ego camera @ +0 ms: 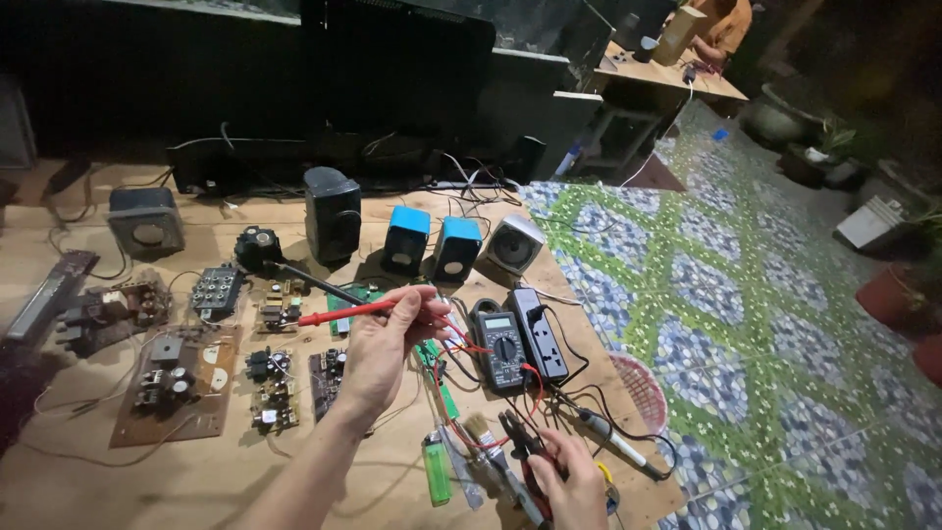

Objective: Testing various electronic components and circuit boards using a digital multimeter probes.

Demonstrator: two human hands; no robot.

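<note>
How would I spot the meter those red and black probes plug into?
Start at the wooden board on the floor and go to its right edge, just right of the left hand. The multimeter lies there beside a black power strip; only it has a round dial and a small screen.

Wooden board [196, 481]: circuit boards [172, 388], speakers [432, 240], multimeter [500, 344], lighter [436, 469].

A red probe [343, 313] and a black probe [306, 282] are seen. Two blue speakers [430, 241] are set by a black speaker [332, 211]. A green lighter [437, 470] is seen, and the floor [746, 294] is patterned with green lines and blue pebbles
</note>
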